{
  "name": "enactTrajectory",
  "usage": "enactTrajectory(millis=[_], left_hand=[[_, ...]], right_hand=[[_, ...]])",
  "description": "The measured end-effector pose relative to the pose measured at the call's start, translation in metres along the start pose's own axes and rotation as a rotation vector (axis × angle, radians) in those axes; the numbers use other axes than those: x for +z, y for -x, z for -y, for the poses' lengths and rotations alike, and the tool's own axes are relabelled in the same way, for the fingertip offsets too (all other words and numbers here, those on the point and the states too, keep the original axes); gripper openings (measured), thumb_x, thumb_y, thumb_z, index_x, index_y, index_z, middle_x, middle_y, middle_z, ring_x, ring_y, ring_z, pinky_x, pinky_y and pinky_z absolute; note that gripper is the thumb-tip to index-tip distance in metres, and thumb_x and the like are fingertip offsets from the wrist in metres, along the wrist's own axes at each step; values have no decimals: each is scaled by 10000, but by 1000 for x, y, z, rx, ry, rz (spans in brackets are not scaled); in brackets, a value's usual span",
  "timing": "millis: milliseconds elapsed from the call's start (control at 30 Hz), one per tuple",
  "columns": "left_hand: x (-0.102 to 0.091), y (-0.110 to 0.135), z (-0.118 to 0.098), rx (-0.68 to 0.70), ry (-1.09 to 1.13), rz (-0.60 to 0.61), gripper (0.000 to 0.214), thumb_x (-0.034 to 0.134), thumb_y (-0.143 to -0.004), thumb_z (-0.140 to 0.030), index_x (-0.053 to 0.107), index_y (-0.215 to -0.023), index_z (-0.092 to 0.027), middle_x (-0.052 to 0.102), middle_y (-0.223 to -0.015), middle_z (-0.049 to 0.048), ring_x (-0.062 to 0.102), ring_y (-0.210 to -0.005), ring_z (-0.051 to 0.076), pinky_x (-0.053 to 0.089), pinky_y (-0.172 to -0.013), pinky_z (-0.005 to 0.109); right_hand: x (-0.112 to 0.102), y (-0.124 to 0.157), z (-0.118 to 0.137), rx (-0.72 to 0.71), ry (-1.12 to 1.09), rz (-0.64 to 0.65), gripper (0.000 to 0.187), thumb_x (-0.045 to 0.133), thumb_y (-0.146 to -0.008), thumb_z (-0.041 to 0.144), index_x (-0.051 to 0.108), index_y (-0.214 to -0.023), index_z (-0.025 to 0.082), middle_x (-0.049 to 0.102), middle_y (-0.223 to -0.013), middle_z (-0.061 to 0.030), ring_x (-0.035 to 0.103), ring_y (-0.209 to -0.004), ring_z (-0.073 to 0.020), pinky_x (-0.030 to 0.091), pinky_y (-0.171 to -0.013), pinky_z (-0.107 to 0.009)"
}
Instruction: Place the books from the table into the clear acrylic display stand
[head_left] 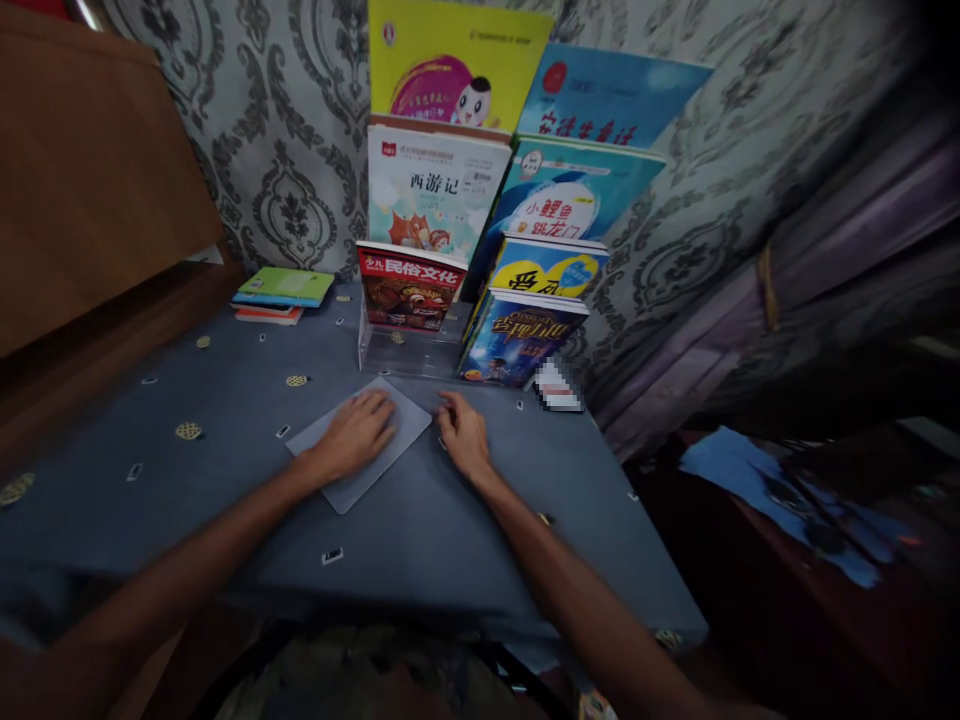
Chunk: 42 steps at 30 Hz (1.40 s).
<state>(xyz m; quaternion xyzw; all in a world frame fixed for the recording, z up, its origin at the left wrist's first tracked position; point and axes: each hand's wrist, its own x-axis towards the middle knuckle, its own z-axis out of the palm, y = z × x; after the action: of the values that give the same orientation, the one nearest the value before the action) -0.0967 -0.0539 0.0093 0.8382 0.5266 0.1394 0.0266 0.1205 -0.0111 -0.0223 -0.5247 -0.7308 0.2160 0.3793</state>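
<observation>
My left hand (356,432) lies flat, fingers stretched out, on a pale, thin rectangular sheet or booklet (360,487); I cannot tell which. That pale piece rests at a slant on the blue-grey tablecloth. Just off its right corner, my right hand (463,437) rests on the cloth, with fingers loosely bent and nothing visible in them. Behind both hands a clear stepped book stand (409,355) holds books in two columns. A red book (411,290) is at the front left and a dark blue book (517,338) at the front right.
Several thin books (289,288), green on top, lie stacked at the back left of the table (225,470). A small blurred white item (559,387) is beside the stand. A wooden panel (97,170) borders the left; patterned curtain (292,200) hangs behind. Blue cloth (750,470) lies at right.
</observation>
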Motion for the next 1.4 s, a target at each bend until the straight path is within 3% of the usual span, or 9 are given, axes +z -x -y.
enactTrajectory(millis=[133,233,467,800,1067,1267,1400], left_hand=[[17,0,-11,109,53,68,443,383,-1037,-411,518,-1419,-231,482,-1535,118,386,-1456,288,306,-1173,496],[20,-1,-16,111,8,103,488,419,-1026,-459,497,-1441,-213,464,-1548,152,374,-1466,327,288,-1172,544],[21,-5,-23,53,-18,82,457,460,-1013,-405,508,-1383,-141,506,-1501,209,431,-1436,332,322,-1167,547],[8,-7,-28,-32,77,43,375,464,-986,-332,575,-1303,-166,621,-1376,165,595,-1269,312,452,-1084,476],[7,-7,-30,-25,57,59,406,442,-991,-334,586,-1330,-161,601,-1403,161,581,-1276,322,443,-1089,483],[11,-6,-28,71,-69,48,399,464,-1002,-360,600,-1330,-177,597,-1392,150,574,-1256,308,442,-1068,461],[9,-12,-13,100,-46,60,375,405,-1031,-346,638,-1286,-202,635,-1342,116,595,-1202,277,455,-1029,441]], right_hand=[[5,0,-5,-42,-106,-16,415,425,-929,218,543,-1326,191,764,-955,-67,708,-831,-221,535,-814,-372],[6,0,-5,-39,-119,10,413,440,-929,212,534,-1331,195,775,-940,-60,715,-830,-224,539,-809,-376],[6,-3,-7,-12,-154,43,395,457,-932,214,543,-1317,198,783,-965,-60,727,-865,-226,542,-858,-391],[7,-8,-15,37,-247,12,365,439,-934,230,544,-1283,203,784,-936,-49,731,-851,-209,553,-850,-377],[5,-8,-11,38,-252,4,362,435,-930,224,541,-1273,180,780,-955,-71,727,-888,-222,540,-867,-388],[-2,-2,3,-21,-175,18,377,427,-960,257,561,-1302,171,767,-921,-65,710,-841,-224,530,-822,-352],[-3,5,15,-101,5,73,348,462,-960,253,628,-1261,200,747,-869,-44,675,-793,-203,509,-782,-309]])
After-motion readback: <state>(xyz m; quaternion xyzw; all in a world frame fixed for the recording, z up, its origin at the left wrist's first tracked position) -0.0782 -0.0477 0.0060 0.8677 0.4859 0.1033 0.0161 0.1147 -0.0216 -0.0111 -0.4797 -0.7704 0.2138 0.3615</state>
